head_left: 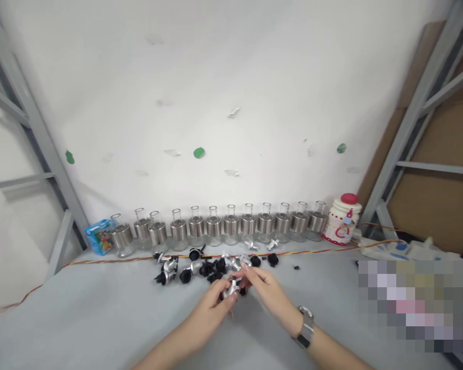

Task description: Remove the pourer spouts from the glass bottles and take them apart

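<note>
My left hand (215, 304) is closed round a silver bottle pourer cap (230, 291), held low over the table. Close against it, my right hand (263, 287) has its fingers bent together at the cap's upper side; whatever they pinch is hidden. A black part shows beneath the right fingers, partly covered. Just beyond both hands lies a loose group of silver and black pourer caps (170, 266), some tipped on their sides. My right wrist wears a metal-banded watch (304, 327).
Several glass bottles with steel sleeves (213, 226) stand in a row along the wall. A blue box (99, 237) is at the left end, a cream jar with a red lid (341, 221) at the right. A red-yellow cable (137, 259) crosses the grey table (100, 313).
</note>
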`<state>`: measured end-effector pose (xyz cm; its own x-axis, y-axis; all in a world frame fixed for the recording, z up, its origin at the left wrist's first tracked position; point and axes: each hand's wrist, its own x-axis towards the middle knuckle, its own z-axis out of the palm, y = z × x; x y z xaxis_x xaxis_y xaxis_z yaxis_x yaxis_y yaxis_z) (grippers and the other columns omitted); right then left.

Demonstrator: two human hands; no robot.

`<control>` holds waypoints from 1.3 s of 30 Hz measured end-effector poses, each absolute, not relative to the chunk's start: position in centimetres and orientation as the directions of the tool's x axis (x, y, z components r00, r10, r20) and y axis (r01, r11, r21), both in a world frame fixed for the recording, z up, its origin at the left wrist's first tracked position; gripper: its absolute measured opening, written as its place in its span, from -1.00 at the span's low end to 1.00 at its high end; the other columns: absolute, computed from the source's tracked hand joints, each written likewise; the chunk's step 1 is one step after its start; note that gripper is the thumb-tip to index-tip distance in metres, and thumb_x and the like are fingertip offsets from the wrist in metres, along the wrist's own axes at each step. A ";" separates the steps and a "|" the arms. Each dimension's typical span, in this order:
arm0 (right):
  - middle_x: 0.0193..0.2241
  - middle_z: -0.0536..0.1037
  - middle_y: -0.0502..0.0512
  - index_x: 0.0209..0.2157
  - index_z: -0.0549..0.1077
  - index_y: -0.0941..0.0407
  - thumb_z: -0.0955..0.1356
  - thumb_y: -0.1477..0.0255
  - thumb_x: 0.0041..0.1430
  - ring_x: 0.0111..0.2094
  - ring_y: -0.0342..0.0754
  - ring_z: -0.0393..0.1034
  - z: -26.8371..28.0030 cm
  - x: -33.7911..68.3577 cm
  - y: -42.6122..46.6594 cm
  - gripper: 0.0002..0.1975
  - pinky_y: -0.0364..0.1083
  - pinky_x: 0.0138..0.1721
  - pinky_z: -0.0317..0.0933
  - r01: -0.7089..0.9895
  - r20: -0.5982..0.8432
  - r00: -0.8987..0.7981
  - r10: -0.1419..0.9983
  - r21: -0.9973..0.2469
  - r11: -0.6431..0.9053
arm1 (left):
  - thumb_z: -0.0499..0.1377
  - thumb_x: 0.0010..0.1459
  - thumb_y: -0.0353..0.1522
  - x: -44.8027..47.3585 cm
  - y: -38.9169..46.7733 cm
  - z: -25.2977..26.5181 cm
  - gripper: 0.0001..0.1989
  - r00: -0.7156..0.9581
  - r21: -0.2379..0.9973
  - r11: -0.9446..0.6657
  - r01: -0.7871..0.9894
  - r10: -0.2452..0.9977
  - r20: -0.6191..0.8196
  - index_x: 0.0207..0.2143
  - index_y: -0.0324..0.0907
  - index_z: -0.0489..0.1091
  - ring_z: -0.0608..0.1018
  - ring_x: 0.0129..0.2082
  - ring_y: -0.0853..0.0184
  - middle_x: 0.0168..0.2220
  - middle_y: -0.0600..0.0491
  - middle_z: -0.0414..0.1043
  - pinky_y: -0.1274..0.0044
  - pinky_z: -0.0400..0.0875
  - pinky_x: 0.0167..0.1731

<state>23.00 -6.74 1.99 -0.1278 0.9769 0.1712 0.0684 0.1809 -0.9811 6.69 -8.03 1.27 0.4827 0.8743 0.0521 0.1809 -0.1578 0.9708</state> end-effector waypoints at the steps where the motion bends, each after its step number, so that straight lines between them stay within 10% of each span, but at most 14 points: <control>1: -0.56 0.45 0.06 -0.38 0.52 0.15 0.18 0.13 0.10 -0.49 -0.10 0.27 2.1 23.0 -6.9 -0.57 -0.12 -0.40 0.16 0.098 0.190 -0.139 0.972 -0.974 0.204 | 0.03 0.07 -0.20 6.7 -8.0 1.2 -0.75 0.495 0.987 -0.101 0.127 0.868 0.025 -0.27 -0.17 0.29 0.24 -0.51 0.45 -0.45 0.14 0.19 0.61 0.14 -0.50; 7: -0.41 0.42 0.08 -0.29 0.50 0.09 0.13 0.23 0.18 -0.34 -0.07 0.27 2.8 23.0 -7.8 -0.62 -0.10 -0.29 0.17 0.179 0.352 -0.248 0.902 -0.899 0.400 | 0.11 -0.01 -0.17 7.1 -8.2 1.9 -0.68 0.493 0.988 0.149 -0.029 0.862 -0.115 -0.21 -0.12 0.28 0.15 -0.61 0.52 -0.54 0.21 0.13 0.64 -0.01 -0.60; 14: -0.30 0.42 0.09 -0.12 0.37 0.06 0.11 0.31 0.21 -0.32 -0.09 0.31 2.8 23.9 -7.2 -0.67 -0.08 -0.23 0.20 0.259 0.373 -0.228 0.899 -0.867 0.425 | 0.03 -0.03 -0.04 7.1 -7.3 3.1 -0.57 0.345 0.961 0.227 -0.156 0.924 -0.163 -0.69 -0.19 0.13 0.09 -0.70 0.54 -0.71 0.23 0.01 0.63 -0.08 -0.65; 20: -0.21 0.40 0.09 -0.17 0.38 0.05 0.26 0.46 0.10 -0.15 0.02 0.20 0.5 23.2 -6.7 -0.77 0.02 -0.11 0.07 0.681 0.517 -0.400 0.756 -0.384 0.623 | -0.01 0.02 -0.23 5.9 -6.6 2.7 -0.66 0.288 0.914 0.191 -0.359 0.954 -0.086 -0.72 -0.19 0.09 0.13 -0.70 0.52 -0.70 0.21 0.04 0.62 -0.01 -0.66; 27: -0.40 0.42 0.06 -0.26 0.38 0.16 0.25 0.53 0.11 -0.32 -0.05 0.23 -1.6 22.1 -5.4 -0.86 0.00 -0.19 0.04 0.704 0.501 -0.656 0.565 0.135 0.697 | 0.01 0.03 -0.23 6.1 -6.8 3.0 -0.71 0.251 0.897 0.204 -0.393 0.962 -0.109 -0.65 -0.19 0.12 0.17 -0.67 0.53 -0.65 0.20 0.08 0.64 0.02 -0.64; 39: -0.51 0.35 0.03 -0.48 0.37 0.19 0.26 0.59 0.05 -0.38 -0.07 0.20 -2.4 22.4 -4.8 -0.91 0.03 -0.17 -0.03 0.728 0.549 -0.653 0.522 0.263 0.633 | 0.31 -0.35 -0.35 6.8 -6.4 2.1 -0.63 0.020 0.991 0.117 -0.064 0.993 -0.116 -0.50 -0.17 0.17 0.15 -0.69 0.58 -0.61 0.26 0.16 0.68 -0.04 -0.69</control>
<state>22.42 -4.78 -2.42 -0.6530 0.5222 0.5486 0.7277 0.6334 0.2632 6.81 -6.40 2.10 0.0202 0.9931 -0.1156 -0.0640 0.1167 0.9911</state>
